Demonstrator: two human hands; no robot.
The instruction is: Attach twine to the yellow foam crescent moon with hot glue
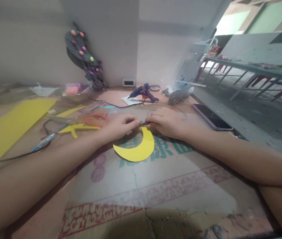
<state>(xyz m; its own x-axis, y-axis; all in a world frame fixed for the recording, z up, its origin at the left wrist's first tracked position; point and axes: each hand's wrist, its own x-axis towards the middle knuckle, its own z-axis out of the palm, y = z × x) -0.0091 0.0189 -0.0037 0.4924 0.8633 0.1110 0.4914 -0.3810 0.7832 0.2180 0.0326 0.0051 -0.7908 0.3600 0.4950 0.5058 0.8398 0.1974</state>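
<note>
A yellow crescent moon cutout (145, 146) lies on the printed cardboard (180, 179), its upper tip between my two hands. Grey yarn (144, 123) shows around that tip. My left hand (126, 124) is closed in a pinch on the left of the tip, at the yarn. My right hand (164, 121) has its fingers pressed together on the yarn from the right. A thin strand seems to run behind the right hand toward a grey yarn bundle (180, 96). The exact grip is partly hidden by the fingers.
A blue glue gun (144, 92) rests behind my hands, its cord trailing left. Orange-handled scissors (94, 119), yellow scraps and a yellow sheet (14, 122) lie left. A phone (212, 117) sits by the right edge. A grey crescent with pompoms (81, 49) leans on the wall.
</note>
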